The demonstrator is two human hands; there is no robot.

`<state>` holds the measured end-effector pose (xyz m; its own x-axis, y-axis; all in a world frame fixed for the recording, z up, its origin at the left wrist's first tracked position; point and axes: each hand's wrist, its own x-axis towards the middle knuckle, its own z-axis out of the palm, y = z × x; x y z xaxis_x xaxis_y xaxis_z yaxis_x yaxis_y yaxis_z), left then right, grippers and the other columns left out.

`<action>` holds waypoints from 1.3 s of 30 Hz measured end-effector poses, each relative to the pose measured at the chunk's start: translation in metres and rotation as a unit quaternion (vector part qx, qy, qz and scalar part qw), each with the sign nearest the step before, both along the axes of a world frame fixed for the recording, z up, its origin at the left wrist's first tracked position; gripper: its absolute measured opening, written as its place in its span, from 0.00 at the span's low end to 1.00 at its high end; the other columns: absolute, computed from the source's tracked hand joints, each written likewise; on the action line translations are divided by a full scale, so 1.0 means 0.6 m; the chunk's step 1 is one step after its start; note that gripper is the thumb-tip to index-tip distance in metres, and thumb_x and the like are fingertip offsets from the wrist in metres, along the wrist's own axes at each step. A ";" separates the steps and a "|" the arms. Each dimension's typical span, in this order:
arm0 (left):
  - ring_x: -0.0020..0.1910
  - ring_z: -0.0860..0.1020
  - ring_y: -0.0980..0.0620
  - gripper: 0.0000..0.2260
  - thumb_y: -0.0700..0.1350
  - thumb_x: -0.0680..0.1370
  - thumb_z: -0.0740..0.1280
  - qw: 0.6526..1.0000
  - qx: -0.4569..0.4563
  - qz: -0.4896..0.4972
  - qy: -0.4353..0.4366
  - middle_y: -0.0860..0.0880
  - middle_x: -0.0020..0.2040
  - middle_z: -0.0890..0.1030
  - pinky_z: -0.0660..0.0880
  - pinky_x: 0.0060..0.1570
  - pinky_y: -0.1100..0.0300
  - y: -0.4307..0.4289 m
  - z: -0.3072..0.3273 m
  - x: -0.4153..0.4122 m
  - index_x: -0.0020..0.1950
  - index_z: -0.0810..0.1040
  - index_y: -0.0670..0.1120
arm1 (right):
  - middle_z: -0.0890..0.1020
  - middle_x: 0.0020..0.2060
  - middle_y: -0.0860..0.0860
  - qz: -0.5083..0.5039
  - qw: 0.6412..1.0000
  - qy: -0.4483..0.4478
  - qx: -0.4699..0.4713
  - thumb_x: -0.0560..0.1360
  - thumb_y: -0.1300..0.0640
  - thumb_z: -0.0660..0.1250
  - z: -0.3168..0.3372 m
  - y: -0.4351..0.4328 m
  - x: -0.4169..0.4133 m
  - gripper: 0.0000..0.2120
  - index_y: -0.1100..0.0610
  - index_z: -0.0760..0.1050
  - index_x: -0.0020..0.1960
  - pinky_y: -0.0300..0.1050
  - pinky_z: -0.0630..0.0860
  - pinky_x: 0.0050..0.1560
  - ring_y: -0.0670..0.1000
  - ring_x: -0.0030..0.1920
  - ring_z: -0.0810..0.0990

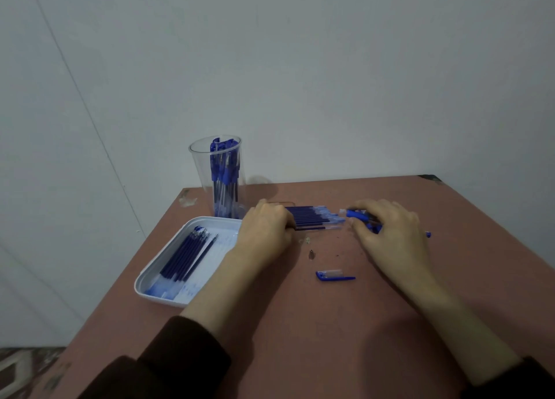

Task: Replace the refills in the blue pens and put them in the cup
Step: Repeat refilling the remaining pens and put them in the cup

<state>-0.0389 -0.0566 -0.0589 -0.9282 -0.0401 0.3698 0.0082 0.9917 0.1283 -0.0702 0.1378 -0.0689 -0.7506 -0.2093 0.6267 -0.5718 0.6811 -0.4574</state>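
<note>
Pens [223,170] with blue caps stand bunched in a clear cup [200,170] near the far left corner of the table [330,323]. Just in front of the cup, along the left edge, lies a white tray [144,275] with a bundle of dark blue refills [186,256] lying slantwise in it.

A second row of refills [312,217] lies side by side on the table toward the far edge, between the two hands. The left hand [264,230] covers the left end of this row with its fingers bent down over it. That end is hidden, so I cannot tell whether the fingers pinch a refill or only rest there. The right hand [390,233] is curled round a blue pen [359,215] just beside the right end of the row, and a blue end [428,234] shows past the hand's right side.

Nearer the middle of the table a loose blue cap [335,275] lies on its side, apart from both hands. A small dark tip piece [311,254] lies between the cap and the row. Dark sleeves cover both forearms at the near edge.
</note>
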 end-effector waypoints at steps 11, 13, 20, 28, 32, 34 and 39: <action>0.53 0.71 0.45 0.10 0.49 0.76 0.64 0.999 -0.048 0.014 0.002 0.46 0.53 0.78 0.65 0.43 0.57 0.018 -0.007 -0.033 0.52 0.73 0.45 | 0.81 0.39 0.46 0.020 1.000 -0.009 0.001 0.73 0.57 0.69 0.001 -0.002 0.006 0.06 0.50 0.80 0.50 0.55 0.73 0.51 0.49 0.42 0.76; 0.53 0.71 0.45 0.10 0.49 0.76 0.64 0.999 -0.032 0.020 0.008 0.46 0.53 0.78 0.66 0.43 0.56 0.020 -0.006 -0.029 0.52 0.73 0.45 | 0.81 0.39 0.46 0.024 1.000 -0.009 -0.001 0.73 0.58 0.69 0.001 -0.001 0.006 0.06 0.51 0.80 0.49 0.56 0.74 0.50 0.49 0.42 0.76; 0.52 0.75 0.42 0.11 0.49 0.79 0.60 0.993 -0.014 0.114 -0.009 0.44 0.52 0.76 0.72 0.46 0.52 -0.030 0.014 0.045 0.56 0.70 0.44 | 0.82 0.38 0.47 0.027 1.000 -0.015 -0.004 0.73 0.58 0.69 0.001 -0.003 0.006 0.06 0.51 0.81 0.49 0.57 0.73 0.49 0.50 0.41 0.76; 0.49 0.77 0.44 0.07 0.45 0.78 0.61 0.985 0.035 0.133 -0.107 0.47 0.43 0.74 0.75 0.47 0.54 -0.066 0.008 0.092 0.50 0.76 0.42 | 0.82 0.38 0.49 0.025 0.999 -0.020 0.005 0.71 0.60 0.70 0.004 -0.005 0.017 0.07 0.52 0.81 0.48 0.54 0.73 0.47 0.55 0.42 0.77; 0.37 0.73 0.47 0.07 0.43 0.78 0.62 0.988 0.057 0.122 -0.082 0.48 0.32 0.71 0.72 0.40 0.56 -0.061 0.006 0.083 0.44 0.77 0.42 | 0.78 0.36 0.43 0.028 0.999 -0.024 0.009 0.71 0.59 0.70 0.007 -0.006 0.020 0.07 0.52 0.81 0.48 0.52 0.73 0.46 0.54 0.42 0.77; 0.30 0.71 0.49 0.10 0.44 0.78 0.62 0.985 0.093 0.117 -0.081 0.45 0.29 0.72 0.72 0.37 0.55 -0.060 0.009 0.080 0.40 0.77 0.40 | 0.76 0.36 0.41 0.030 0.999 -0.023 0.006 0.71 0.60 0.71 0.008 -0.006 0.021 0.07 0.53 0.81 0.48 0.53 0.73 0.47 0.53 0.42 0.77; 0.43 0.80 0.41 0.10 0.43 0.78 0.62 0.972 0.172 0.157 -0.029 0.40 0.44 0.82 0.78 0.44 0.52 -0.103 0.020 0.076 0.49 0.80 0.38 | 0.80 0.38 0.45 0.031 0.999 -0.023 -0.002 0.71 0.61 0.71 0.008 -0.007 0.023 0.07 0.53 0.81 0.49 0.55 0.73 0.47 0.54 0.42 0.77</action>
<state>0.0070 -0.1185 -0.0472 -0.8691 -0.4374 0.2310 -0.3061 0.8425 0.4434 -0.0566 0.1336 -0.0639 -0.7636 -0.2542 0.5935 -0.5920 0.6426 -0.4864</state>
